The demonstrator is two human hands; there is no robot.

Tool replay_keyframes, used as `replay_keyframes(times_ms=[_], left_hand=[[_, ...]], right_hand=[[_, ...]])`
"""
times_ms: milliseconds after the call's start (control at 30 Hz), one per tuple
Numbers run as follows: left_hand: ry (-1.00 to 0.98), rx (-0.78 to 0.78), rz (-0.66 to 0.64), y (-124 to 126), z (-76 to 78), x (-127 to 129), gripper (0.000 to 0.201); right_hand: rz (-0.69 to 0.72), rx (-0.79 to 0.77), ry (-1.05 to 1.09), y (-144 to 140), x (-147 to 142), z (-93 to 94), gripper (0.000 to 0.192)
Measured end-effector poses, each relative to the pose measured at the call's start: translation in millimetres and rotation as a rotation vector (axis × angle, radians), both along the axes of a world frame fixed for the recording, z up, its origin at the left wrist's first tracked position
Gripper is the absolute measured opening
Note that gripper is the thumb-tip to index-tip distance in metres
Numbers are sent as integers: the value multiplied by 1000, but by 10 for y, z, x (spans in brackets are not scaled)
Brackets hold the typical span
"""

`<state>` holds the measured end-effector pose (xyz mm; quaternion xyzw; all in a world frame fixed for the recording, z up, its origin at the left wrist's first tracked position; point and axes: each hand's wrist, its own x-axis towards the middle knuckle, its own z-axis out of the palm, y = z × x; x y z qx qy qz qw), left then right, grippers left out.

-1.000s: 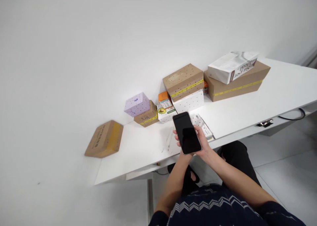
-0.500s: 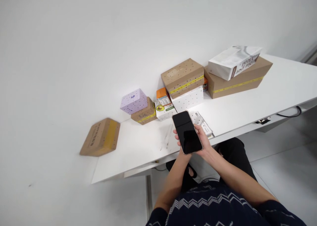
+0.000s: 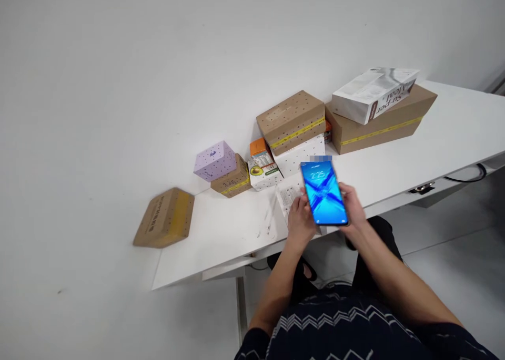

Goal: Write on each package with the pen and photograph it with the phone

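Smartphone with a glowing blue screen point(image 3: 325, 194), a thin rectangle, is right of the frame's centre, above the front edge of a smooth white table point(image 3: 221, 228). The right hand point(image 3: 354, 207) holds it along its right side; the left hand point(image 3: 300, 220) is at its lower left with fingers bent, and I cannot tell whether they grip it.

The table's front edge slants up from lower left towards the right side of the frame. Bare tabletop spreads left of the hands, marked by dark smudges, and again towards the right edge.

Just under the hands, a flat white printed box point(image 3: 287, 194) takes up room. Beyond the phone, a brown dotted cardboard box with yellow tape point(image 3: 294, 121) sits on a white dotted box point(image 3: 298, 157), backed by a plain white wall point(image 3: 158, 60). At upper right, a glossy white-and-grey carton point(image 3: 355, 97) lies askew on a long matte brown carton point(image 3: 379, 134). Left of centre, a lilac dotted box point(image 3: 215, 160) overhangs a smaller brown box point(image 3: 232, 181).
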<state>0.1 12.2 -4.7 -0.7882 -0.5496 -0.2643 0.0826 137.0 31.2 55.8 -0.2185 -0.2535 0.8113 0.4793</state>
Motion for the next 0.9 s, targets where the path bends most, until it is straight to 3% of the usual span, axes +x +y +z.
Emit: replay_keyframes(times_ms=[100, 167, 267, 367, 500, 733, 800, 900], left_hand=[[46, 30, -16, 2, 22, 4, 26], [51, 38, -19, 1, 33, 5, 28], [37, 26, -20, -3, 40, 6, 28], [15, 9, -35, -9, 43, 6, 28], [-42, 4, -47, -18, 41, 5, 30], [-68, 7, -62, -10, 61, 19, 30], [-119, 17, -71, -25, 85, 0, 29], [-252, 78, -24, -101, 108, -97, 29]], right_hand=[[-433, 199, -554, 214, 452, -136, 49], [-600, 334, -1044, 344, 708, -322, 48], [-644, 539, -1576, 473, 922, -660, 49], [-601, 676, -1897, 528, 925, -925, 52], [-529, 798, -2075, 547, 804, -1080, 50], [-531, 915, -2088, 611, 795, -1265, 47], [-530, 913, -2063, 615, 819, -1246, 47], [-558, 859, -1962, 546, 818, -1075, 47]])
